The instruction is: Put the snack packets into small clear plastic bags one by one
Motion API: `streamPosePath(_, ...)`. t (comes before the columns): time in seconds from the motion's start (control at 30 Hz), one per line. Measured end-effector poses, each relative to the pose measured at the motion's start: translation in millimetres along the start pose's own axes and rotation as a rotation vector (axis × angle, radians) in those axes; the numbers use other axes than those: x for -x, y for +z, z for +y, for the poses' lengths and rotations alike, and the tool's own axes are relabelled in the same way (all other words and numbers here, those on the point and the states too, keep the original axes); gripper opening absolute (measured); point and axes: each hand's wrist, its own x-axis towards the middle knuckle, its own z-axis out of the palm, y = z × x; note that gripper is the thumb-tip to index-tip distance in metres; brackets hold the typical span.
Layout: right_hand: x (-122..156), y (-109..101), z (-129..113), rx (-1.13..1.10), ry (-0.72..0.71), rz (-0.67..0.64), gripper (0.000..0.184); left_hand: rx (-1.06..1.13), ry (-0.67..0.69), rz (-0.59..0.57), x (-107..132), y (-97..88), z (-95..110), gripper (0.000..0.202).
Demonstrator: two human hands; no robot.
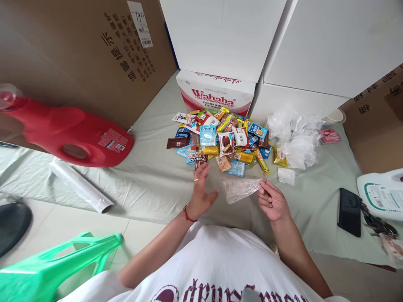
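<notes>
My right hand pinches the corner of a clear plastic bag, which stretches out flat to the left. My left hand is apart from the bag, fingers spread, its fingertips close to a dark cocoa snack packet. Beyond both hands lies a heap of small wrapped snacks in yellow, blue, brown and red. To the right of the heap is a loose pile of crumpled clear plastic bags, with a small folded bag in front of it.
A white and red Wahaha carton stands behind the snacks, below large white boxes. A red jug and a plastic roll lie left. A phone and white bottle are right. A green stool stands lower left.
</notes>
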Motion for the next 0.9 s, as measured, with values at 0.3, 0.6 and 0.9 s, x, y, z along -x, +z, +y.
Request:
streamPosePath(0.3,4,15,-7,-0.121,-0.091,-0.162,0.032,0.309,-0.247,-0.276,-12,32.7,10,0.029)
streamPosePath(0.6,10,-20,3,0.961,-0.889,0.041,0.017,0.791,-0.913,-0.034,-24,41.4,17,0.052)
streamPosePath(0.9,-40,-39,1,1.515,-1.039,-0.327,0.024,0.668,-0.926,-0.113,-25,40.5,16,0.046)
